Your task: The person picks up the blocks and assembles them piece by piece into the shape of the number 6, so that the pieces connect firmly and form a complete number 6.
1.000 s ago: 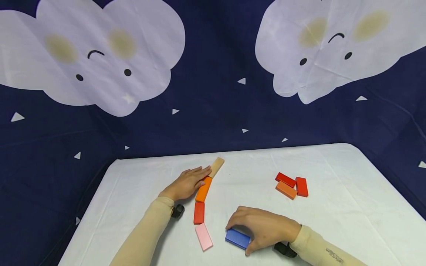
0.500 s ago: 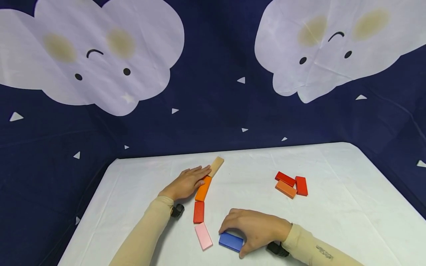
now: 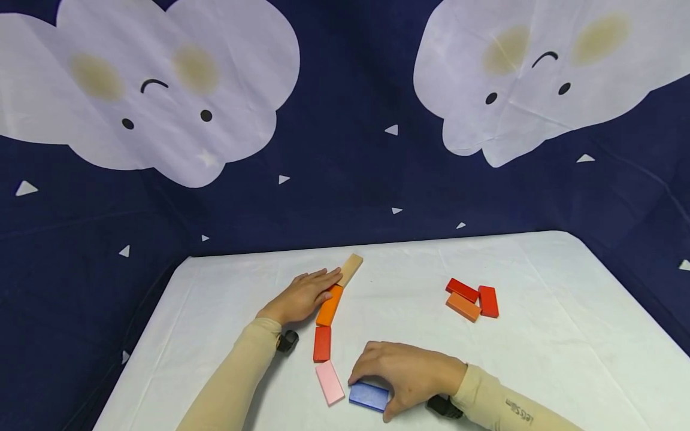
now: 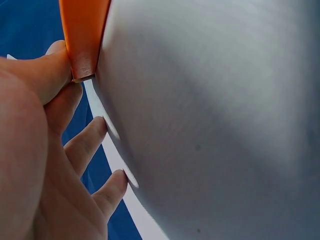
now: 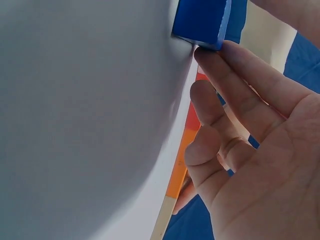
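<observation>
My right hand [image 3: 406, 374] holds a blue block [image 3: 369, 397] between its thumb and fingers, low over the white table, just right of a pink block [image 3: 330, 383]. In the right wrist view two fingertips touch an end of the blue block [image 5: 202, 22]. Farther back, my left hand [image 3: 302, 296] rests at the line of blocks, its fingers extended over the join of an orange block [image 3: 330, 306] and a plain wooden block [image 3: 351, 270]. The left wrist view shows thumb and forefinger against the end of the orange block [image 4: 85, 40]. A red block [image 3: 322, 344] lies between orange and pink.
At the right of the white table [image 3: 539, 371] lie two red blocks, one upper [image 3: 462, 291] and one right [image 3: 489, 301], beside an orange-brown block [image 3: 463, 307]. A dark blue cloth [image 3: 345, 197] with clouds hangs behind the table's far edge.
My right hand has slid the blue block left and slightly toward me, closer to the pink block. My left hand and the other blocks have stayed in place.
</observation>
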Demonstrator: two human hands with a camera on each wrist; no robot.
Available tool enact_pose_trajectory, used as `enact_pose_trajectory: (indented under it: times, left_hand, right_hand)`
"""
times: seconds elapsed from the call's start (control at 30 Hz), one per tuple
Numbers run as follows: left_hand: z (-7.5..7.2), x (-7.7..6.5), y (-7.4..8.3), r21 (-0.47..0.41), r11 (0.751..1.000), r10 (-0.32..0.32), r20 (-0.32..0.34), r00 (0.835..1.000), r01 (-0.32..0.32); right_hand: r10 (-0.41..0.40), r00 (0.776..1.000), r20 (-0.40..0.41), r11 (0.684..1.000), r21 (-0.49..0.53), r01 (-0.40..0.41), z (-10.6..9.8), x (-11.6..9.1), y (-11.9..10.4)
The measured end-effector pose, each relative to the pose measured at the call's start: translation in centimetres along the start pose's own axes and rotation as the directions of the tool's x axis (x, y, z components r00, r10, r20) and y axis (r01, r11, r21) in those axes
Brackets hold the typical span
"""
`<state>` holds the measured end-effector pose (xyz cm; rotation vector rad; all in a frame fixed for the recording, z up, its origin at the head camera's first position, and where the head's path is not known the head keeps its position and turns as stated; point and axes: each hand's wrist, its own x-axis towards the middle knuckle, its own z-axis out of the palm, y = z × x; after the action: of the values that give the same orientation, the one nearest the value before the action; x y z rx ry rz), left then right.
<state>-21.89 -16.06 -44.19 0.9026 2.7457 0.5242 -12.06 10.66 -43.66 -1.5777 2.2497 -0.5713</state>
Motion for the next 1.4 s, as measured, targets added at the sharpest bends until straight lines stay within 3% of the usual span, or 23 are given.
enact_pose_trajectory:
  times: [0.27,0.57,1.13,1.4]
  left_hand:
    - [0.0,0.1,-0.1,0.006,1.0,0.01,-0.004,1.0,-0.01]
    - [0.3,0.0,-0.1,0.009,1.0,0.012,-0.01,1.0,-0.012]
    - [0.2,0.1,0.1,0.001,1.0,-0.003,-0.006,1.0,0.003]
    - [0.2,0.0,0.1,-0.002,1.0,-0.003,-0.014,1.0,0.003]
  right_hand:
    - [-0.014,1.0,0.004,0.999,-0.04,0.014,0.1,0.3,-0.3]
    - [0.12,0.993,-0.022,0.99,0.082,-0.118,0.3,-0.9,0.1]
    - [0.118,0.992,-0.054,0.989,0.099,-0.113,0.8,-1.6,0.2]
    - [0.202,0.965,-0.167,0.978,0.081,-0.191,0.7,-0.6,-1.0]
